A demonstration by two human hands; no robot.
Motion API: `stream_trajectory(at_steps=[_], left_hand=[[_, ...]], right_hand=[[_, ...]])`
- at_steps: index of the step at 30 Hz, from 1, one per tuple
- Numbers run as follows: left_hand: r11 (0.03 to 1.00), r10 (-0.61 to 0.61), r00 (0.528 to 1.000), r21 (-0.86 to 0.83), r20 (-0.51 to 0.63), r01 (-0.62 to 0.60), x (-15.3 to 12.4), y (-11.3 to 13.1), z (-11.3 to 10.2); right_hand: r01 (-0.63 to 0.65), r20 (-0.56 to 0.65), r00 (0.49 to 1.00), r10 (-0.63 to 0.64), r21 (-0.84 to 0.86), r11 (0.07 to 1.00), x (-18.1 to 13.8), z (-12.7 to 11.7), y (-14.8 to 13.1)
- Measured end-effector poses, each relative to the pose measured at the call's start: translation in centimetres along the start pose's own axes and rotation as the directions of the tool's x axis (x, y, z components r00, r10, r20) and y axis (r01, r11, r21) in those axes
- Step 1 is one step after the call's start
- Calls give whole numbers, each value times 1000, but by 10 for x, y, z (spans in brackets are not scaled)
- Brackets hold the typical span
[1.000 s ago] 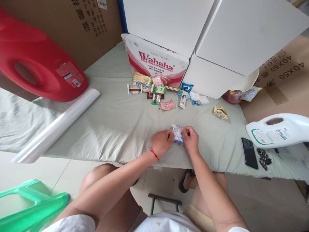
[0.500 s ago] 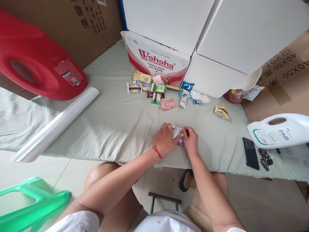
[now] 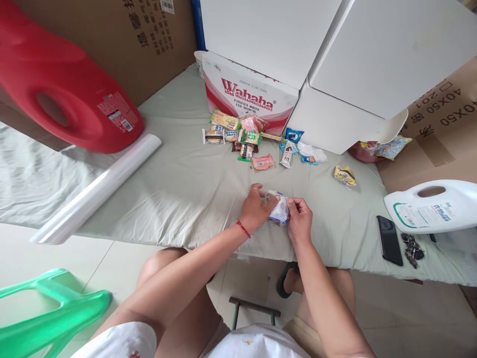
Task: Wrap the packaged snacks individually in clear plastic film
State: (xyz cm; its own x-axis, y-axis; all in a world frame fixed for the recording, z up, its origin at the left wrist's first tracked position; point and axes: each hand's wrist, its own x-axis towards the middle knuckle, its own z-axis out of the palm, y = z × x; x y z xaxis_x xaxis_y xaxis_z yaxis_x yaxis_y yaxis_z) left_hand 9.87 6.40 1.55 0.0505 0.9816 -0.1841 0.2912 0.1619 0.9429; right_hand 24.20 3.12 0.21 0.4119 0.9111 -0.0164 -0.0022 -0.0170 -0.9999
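A crinkled blue-and-white plastic snack wrapper [image 3: 278,211] is between my hands, just above or on the cloth-covered surface [image 3: 194,194]. My left hand [image 3: 257,206], with a red cord at the wrist, grips the wrapper's left side. At its right edge, my right hand [image 3: 300,216] pinches it between thumb and fingers. Whether anything is inside the wrapper I cannot tell. Beyond my hands lies a cluster of packaged snacks, including a pink packet [image 3: 263,162], a white packet [image 3: 286,154] and a green packet [image 3: 250,137]. A yellow packet [image 3: 345,176] lies apart to the right.
A Wahaha carton [image 3: 249,94] and white boxes [image 3: 268,35] stand behind the snacks. Left are a red jug [image 3: 74,94] and a clear plastic roll [image 3: 100,186]. Right are a white detergent bottle [image 3: 436,206], a phone [image 3: 389,240] and keys [image 3: 413,248]. A green stool [image 3: 55,308] stands lower left.
My hands have moved slightly apart, and more of the wrapper shows between them, spread flatter. The whole view has shifted a little.
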Motion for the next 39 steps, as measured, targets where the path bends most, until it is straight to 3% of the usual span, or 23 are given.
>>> stream_trajectory(at_steps=[4, 7, 11, 15, 20, 22, 24, 29, 33, 36, 39], left_hand=[[987, 77, 979, -151, 188, -49, -1, -2, 2], [976, 127, 980, -194, 153, -96, -5, -1, 3], [966, 111, 978, -249, 178, -64, -9, 0, 1], [986, 120, 981, -131, 150, -101, -7, 3, -3], [980, 197, 959, -49, 202, -191, -10, 6, -3], [984, 158, 959, -122, 236, -132, -12, 7, -1], [971, 60, 958, -240, 279, 9, -14, 8, 1], [813, -112, 908, -488, 405, 318, -15, 15, -2], [767, -174, 852, -475, 494, 432, -15, 15, -3], [763, -198, 796, -420, 572, 491, -16, 11, 1], [789, -206, 708, -312, 676, 528, -18, 8, 6]], right_hand=[[-64, 45, 997, 59, 138, 988, -4, 3, -5], [-182, 119, 980, 159, 210, 961, -8, 7, -11], [-244, 206, 957, 203, 194, 950, -9, 7, -20], [-262, 258, 944, 206, 205, 943, -9, 0, -26], [-174, 234, 958, 163, 27, 984, -11, -5, -26], [-170, 199, 966, 167, -4, 985, -12, -5, -24], [-191, 196, 962, 189, -11, 982, -12, -6, -22], [-267, 242, 938, 249, 45, 963, -14, -17, -22], [-288, 324, 915, 239, 112, 951, -26, -37, -23], [-228, 423, 888, 179, 68, 971, -39, -51, -20], [-160, 366, 916, 167, -49, 986, -47, -62, -13]])
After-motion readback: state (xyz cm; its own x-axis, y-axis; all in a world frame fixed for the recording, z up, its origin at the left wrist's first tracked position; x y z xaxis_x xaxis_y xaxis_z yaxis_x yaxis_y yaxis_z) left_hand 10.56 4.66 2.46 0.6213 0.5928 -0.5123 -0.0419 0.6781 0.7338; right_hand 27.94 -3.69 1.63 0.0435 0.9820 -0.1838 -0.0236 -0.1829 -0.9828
